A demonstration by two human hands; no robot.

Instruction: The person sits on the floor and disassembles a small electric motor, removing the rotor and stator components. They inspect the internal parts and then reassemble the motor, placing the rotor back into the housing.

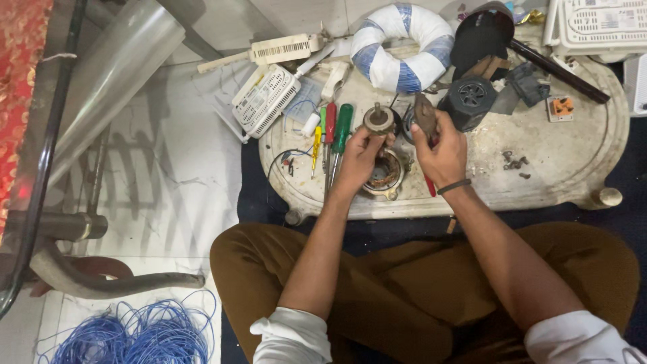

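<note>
Mid-disassembly, seemingly: left hand (360,152) fingers clamped on rotor (379,119) above the motor housing (385,174) on the bench (559,158). Right hand (441,152) fingers closed around a red-handled tool (427,121). Next needs steady prying.

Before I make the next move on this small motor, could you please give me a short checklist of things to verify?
1. Left hand grips the rotor part: ok.
2. Right hand holds the red-handled tool firmly: ok.
3. Motor housing rests flat on the work slab: ok.
4. Screwdrivers lie within reach, beside the left hand: ok.
5. Loose screws kept together: not ok, scattered.
6. Tool tip seated on the part: cannot tell.
</note>
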